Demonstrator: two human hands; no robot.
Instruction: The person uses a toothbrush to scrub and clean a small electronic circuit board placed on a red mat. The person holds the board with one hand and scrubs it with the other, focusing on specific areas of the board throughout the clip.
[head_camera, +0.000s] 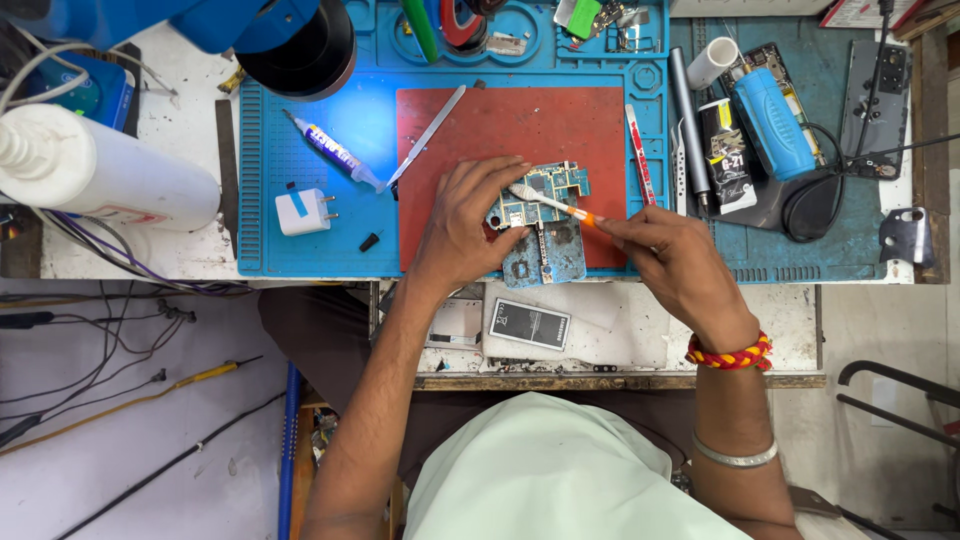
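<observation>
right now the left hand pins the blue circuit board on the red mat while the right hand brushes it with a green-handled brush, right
Not quite: the head view shows the brush has a white and orange handle, not green. The left hand does pin the blue circuit board on the red mat; the right hand brushes.

The left hand (470, 225) pins a circuit board (545, 215) on the red mat (520, 125) (blue-lit), while the right hand (672, 262) holds a small brush (550, 202) on it.
</observation>
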